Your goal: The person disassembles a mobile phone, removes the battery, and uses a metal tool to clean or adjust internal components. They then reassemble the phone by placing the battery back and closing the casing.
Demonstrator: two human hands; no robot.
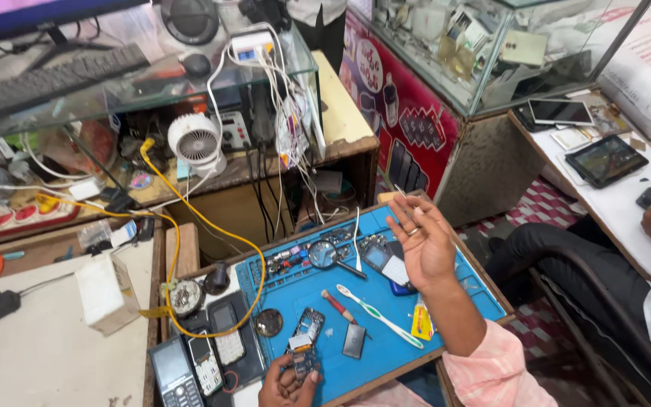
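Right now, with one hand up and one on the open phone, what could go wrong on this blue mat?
1. The left hand alone touches the opened phone near the blue mat's front edge; it might slip off.
2. The right hand hangs raised over the magnifier and small parts; lowering it carelessly could scatter them.
3. The yellow cable loops onto the mat and may snag.

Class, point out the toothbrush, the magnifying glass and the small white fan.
toothbrush (pixel 380 316), head view, middle of its handle
magnifying glass (pixel 323 254), head view, centre of its lens
fan (pixel 196 143), head view, front grille
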